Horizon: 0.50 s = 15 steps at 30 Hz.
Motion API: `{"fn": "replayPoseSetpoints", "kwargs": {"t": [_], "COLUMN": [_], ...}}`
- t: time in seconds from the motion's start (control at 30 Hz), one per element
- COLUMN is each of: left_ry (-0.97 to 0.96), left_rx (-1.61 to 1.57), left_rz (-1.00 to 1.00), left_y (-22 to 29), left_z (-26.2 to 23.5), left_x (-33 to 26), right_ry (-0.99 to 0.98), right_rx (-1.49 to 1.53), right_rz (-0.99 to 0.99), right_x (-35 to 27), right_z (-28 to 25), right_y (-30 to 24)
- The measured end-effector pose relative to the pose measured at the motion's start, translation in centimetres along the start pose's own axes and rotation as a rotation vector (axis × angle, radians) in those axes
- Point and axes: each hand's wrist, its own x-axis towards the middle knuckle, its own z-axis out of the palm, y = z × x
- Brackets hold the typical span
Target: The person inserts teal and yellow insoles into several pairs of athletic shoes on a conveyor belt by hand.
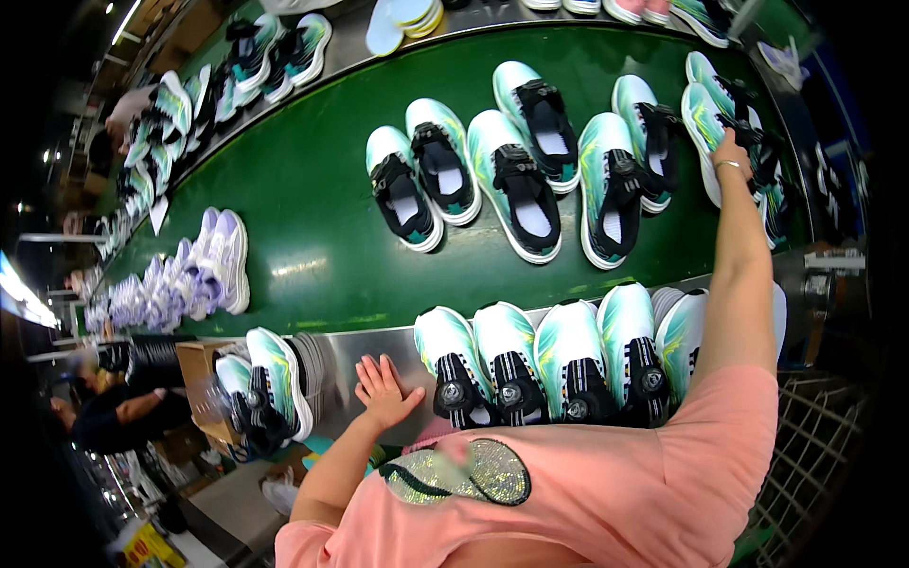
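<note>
At the far left, another person in dark clothes stands by shelving in a dim aisle, near a cardboard box with teal shoes leaning on it. Lilac shoes lie in a row on the left part of the green belt, which curves away under ceiling lights. The left hand rests flat, fingers spread and holding nothing, on the steel ledge along the belt's near edge. Just right of it five teal shoes stand side by side on the ledge. Mid-belt lie six more pairs' worth, soles down. The right hand reaches across to the belt's far right and touches a teal shoe there; whether it is gripping cannot be told. A wire basket sits lower right.
</note>
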Motion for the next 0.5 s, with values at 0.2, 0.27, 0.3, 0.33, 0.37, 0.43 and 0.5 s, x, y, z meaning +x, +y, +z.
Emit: {"fn": "replayPoseSetpoints", "kwargs": {"t": [0.2, 0.27, 0.3, 0.33, 0.37, 0.43, 0.5], "left_ry": [-0.051, -0.042, -0.025, -0.010, 0.002, 0.014, -0.006], "left_rx": [0.020, 0.042, 0.022, 0.008, 0.006, -0.052, -0.038], "left_rz": [-0.034, -0.028, -0.030, -0.027, -0.001, -0.020, -0.029], "left_y": [0.0, 0.2, 0.4, 0.4, 0.4, -0.4, 0.4], "left_z": [0.1, -0.6, -1.0, -1.0, -1.0, 0.0, -0.7], "left_x": [-0.2, 0.2, 0.4, 0.1, 0.4, 0.3, 0.9], "right_ry": [0.156, -0.214, -0.409, -0.294, -0.483, -0.505, -0.053], "right_rx": [0.015, 0.723, 0.841, 0.747, 0.426, 0.057, -0.234], "right_rz": [-0.749, -1.104, -1.206, -1.425, -1.386, -1.570, -1.337], "right_x": [-9.2, -15.4, -19.1, -22.2, -26.9, -33.7, -39.3], "right_z": [-9.2, -10.7, -11.4, -10.7, -12.4, -10.0, 1.2], "right_y": [-7.5, -10.5, -12.2, -13.8, -15.3, -19.3, -27.4]}}
